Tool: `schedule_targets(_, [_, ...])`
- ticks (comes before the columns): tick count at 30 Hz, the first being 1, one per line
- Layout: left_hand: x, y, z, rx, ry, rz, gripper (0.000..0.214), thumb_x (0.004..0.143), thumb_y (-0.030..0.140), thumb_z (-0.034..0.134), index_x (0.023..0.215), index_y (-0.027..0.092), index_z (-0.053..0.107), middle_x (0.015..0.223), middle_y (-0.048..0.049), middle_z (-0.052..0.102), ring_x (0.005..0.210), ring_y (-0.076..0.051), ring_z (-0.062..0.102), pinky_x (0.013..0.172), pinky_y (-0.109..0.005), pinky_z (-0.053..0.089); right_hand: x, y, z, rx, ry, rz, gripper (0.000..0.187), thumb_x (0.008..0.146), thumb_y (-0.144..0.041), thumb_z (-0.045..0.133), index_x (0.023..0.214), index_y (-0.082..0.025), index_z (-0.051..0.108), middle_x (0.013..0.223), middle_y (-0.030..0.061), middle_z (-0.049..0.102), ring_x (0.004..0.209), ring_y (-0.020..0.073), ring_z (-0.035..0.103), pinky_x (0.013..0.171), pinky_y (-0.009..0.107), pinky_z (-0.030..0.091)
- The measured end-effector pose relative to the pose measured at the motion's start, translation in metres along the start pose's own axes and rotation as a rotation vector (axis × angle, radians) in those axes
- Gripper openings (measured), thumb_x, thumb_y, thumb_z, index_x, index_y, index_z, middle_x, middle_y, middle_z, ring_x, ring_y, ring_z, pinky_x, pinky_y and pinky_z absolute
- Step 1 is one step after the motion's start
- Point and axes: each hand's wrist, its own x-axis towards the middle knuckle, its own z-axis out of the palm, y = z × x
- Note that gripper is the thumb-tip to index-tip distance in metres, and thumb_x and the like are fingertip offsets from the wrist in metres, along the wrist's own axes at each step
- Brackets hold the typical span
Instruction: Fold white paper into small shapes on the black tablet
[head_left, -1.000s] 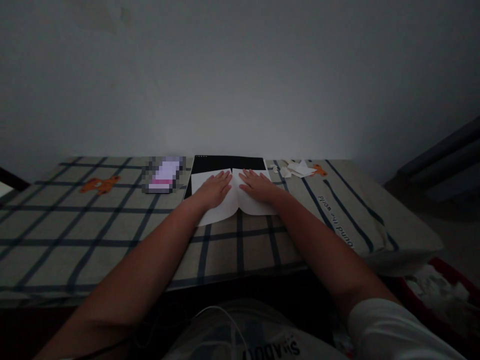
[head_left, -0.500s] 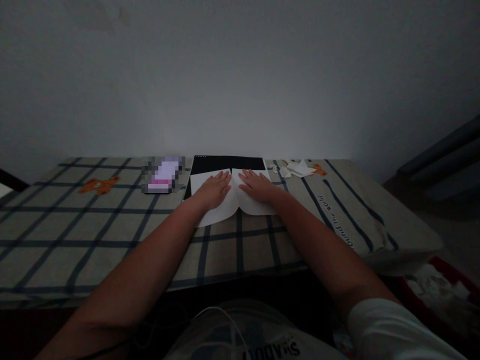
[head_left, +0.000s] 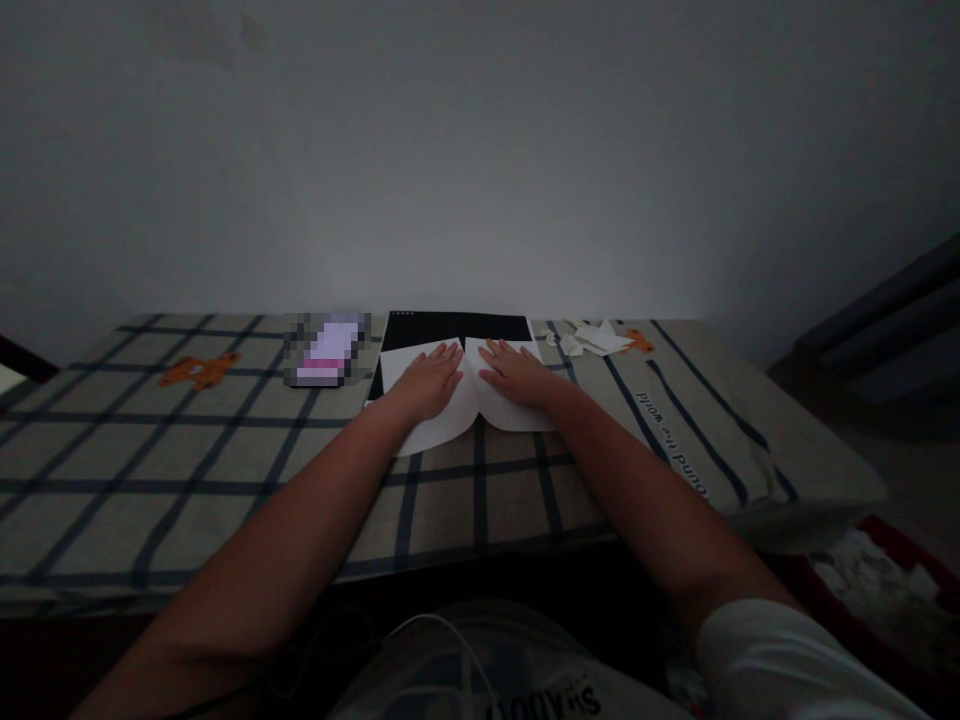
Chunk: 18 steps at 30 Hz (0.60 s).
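Note:
White paper [head_left: 442, 425] lies spread on the table, its left and right parts meeting along a line in the middle, the near edge curving up slightly. Flat on the left part rests my left hand [head_left: 433, 380], fingers stretched out. My right hand [head_left: 516, 372] lies flat on the right part, its fingers pointing inward and away from me. Under the paper is a black sheet or board [head_left: 457, 325] with a light border; its far part shows beyond my fingers. Whether the two white parts are one sheet cannot be told.
A pixelated phone [head_left: 330, 350] lies left of the black sheet. Torn white paper scraps [head_left: 596, 340] sit to its right. The checked tablecloth [head_left: 247, 430] covers the table, which meets a grey wall [head_left: 480, 170]. At lower right is a red container [head_left: 900, 545] with crumpled white pieces.

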Motion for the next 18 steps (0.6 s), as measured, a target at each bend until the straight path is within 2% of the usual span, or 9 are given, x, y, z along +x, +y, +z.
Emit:
schedule_targets(8, [-0.001, 0.001, 0.004, -0.033, 0.042, 0.000, 0.057, 0.106, 0.032, 0.024, 0.159, 0.014, 0.033, 0.169, -0.0154, 0.028, 0.158, -0.028, 0.022, 0.125, -0.053, 0.025, 0.001, 0.000, 0.003, -0.009, 0.020, 0.015, 0.065, 0.105, -0.047, 0.029, 0.163, -0.017, 0.030, 0.171, 0.0123, 0.023, 0.158, 0.0313, 0.020, 0.125, 0.056, 0.024])
schedule_targets(13, [-0.003, 0.004, -0.005, -0.054, 0.079, -0.019, 0.059, 0.106, 0.032, 0.028, 0.159, 0.007, 0.031, 0.169, -0.0191, 0.025, 0.158, -0.029, 0.021, 0.126, -0.049, 0.025, 0.002, 0.003, 0.004, -0.018, 0.042, 0.019, 0.065, 0.105, -0.045, 0.028, 0.163, -0.015, 0.030, 0.170, 0.0138, 0.023, 0.158, 0.0320, 0.021, 0.125, 0.057, 0.024])
schedule_targets(16, [-0.004, 0.005, -0.012, -0.042, 0.148, -0.010, 0.056, 0.106, 0.032, 0.029, 0.156, 0.010, 0.037, 0.168, -0.0180, 0.028, 0.158, -0.030, 0.022, 0.127, -0.053, 0.021, 0.003, 0.004, 0.004, -0.010, 0.059, 0.027, 0.064, 0.105, -0.046, 0.029, 0.162, -0.016, 0.033, 0.170, 0.0137, 0.024, 0.158, 0.0329, 0.022, 0.124, 0.059, 0.026])
schedule_targets(18, [-0.004, 0.006, -0.014, -0.045, 0.150, 0.012, 0.054, 0.106, 0.032, 0.028, 0.155, 0.011, 0.040, 0.167, -0.0162, 0.032, 0.157, -0.028, 0.024, 0.127, -0.052, 0.022, 0.004, 0.005, 0.005, -0.008, 0.069, 0.034, 0.064, 0.105, -0.046, 0.030, 0.161, -0.017, 0.034, 0.170, 0.0137, 0.024, 0.158, 0.0331, 0.023, 0.124, 0.059, 0.026])
